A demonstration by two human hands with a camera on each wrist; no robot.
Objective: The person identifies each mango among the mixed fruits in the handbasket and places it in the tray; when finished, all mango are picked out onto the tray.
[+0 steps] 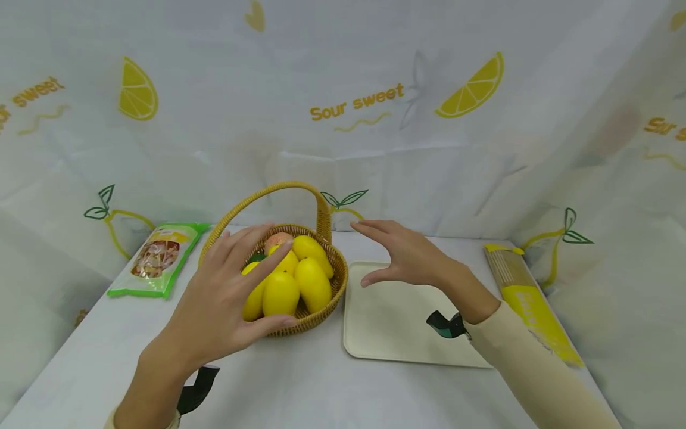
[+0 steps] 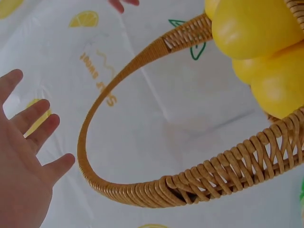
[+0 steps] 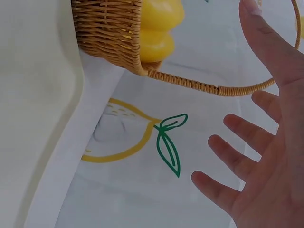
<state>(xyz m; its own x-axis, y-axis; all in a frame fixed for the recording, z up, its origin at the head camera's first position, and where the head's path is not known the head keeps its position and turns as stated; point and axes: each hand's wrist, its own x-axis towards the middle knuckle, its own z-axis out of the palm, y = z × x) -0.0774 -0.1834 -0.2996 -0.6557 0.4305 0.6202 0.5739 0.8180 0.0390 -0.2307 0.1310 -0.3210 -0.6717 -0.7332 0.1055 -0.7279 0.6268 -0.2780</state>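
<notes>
Green and white, a packet (image 1: 159,260) lay at the far left corner of the table (image 1: 300,387). Next, the left hand (image 1: 220,304) hung in front of the basket's left side as the head view saw it, fingers spread in a wide grip around nothing. The wicker basket (image 1: 342,283), handle (image 1: 289,185) upright, stood left of centre near the table's far edge, full of yellow fruit (image 1: 313,285). The right hand (image 1: 404,253) hovered over the far left part of a cream tray (image 1: 391,328), its thumb well apart from its fingers, likewise wide and unfilled. A yellow pack (image 1: 536,313) lay along the table's right edge.
</notes>
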